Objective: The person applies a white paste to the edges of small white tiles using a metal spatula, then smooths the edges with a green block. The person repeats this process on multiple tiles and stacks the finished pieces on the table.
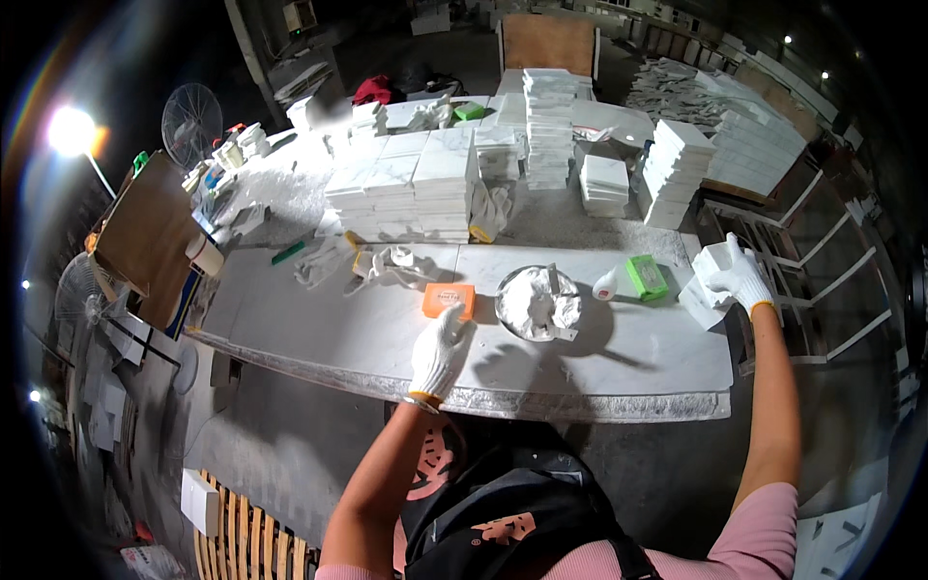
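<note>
My left hand (439,356), in a white knit glove, closes on the near edge of an orange sanding pad (449,299) at the worktable's middle; part of the grip is hidden. Out to the right, my gloved right hand (748,280) grips the edge of a white marble tile (713,263), on top of a small tile stack (704,307) at the table's right end. Between my hands is a metal bowl (500,311) of white paste, with scrapers in it. Right of the bowl stand a small white bottle (605,284) and a green sanding pad (647,277).
White gloves or cloths (387,266) and a green strip (288,252) lie left of the orange pad. Tall tile stacks (416,188) rise behind. A paper cup (204,255) stands at the left edge. Metal racks (831,280) adjoin the right side, and a slatted wooden pallet (246,532) lies below left.
</note>
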The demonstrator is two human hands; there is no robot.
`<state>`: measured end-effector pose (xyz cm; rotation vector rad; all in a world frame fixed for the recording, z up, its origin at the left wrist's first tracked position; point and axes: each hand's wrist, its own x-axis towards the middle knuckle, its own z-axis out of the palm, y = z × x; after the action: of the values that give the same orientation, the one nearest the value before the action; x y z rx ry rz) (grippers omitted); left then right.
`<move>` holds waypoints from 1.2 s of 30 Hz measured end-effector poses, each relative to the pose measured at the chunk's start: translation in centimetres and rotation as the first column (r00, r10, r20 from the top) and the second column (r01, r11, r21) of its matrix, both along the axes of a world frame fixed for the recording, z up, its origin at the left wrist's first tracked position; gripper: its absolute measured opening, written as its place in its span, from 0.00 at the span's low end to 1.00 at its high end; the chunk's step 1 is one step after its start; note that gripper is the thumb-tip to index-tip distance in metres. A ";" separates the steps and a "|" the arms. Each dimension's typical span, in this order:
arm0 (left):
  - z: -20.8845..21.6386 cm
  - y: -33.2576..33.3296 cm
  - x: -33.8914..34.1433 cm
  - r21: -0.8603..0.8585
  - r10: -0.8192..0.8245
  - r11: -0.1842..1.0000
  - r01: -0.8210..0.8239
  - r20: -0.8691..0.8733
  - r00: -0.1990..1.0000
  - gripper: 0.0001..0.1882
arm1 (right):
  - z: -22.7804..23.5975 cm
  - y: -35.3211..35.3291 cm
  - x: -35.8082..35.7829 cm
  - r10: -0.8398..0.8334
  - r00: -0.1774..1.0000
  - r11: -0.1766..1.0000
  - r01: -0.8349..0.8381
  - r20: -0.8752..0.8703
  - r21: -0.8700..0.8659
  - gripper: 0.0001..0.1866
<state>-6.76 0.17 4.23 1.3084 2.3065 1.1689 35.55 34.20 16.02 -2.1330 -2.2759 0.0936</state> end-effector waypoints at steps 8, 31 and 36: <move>-2.4 4.0 4.9 0.084 -0.087 0.996 0.023 0.964 0.252 0.17 | 1.0 -2.7 -1.8 -0.036 0.998 0.999 0.034 0.047 0.042 0.60; -2.4 10.6 3.7 0.228 -0.125 0.967 -0.117 0.819 0.560 0.19 | 0.3 -2.6 -1.1 0.029 0.994 0.993 -0.040 0.103 0.109 0.58; -2.4 4.1 3.4 0.069 -0.251 0.960 0.272 -0.219 0.943 0.26 | -0.1 -2.5 -0.3 0.039 0.991 0.986 -0.058 0.126 0.154 0.57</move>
<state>-3.41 4.23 1.82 1.7889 2.1420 1.1148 35.29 31.73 15.87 -2.0584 -2.3131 -0.2151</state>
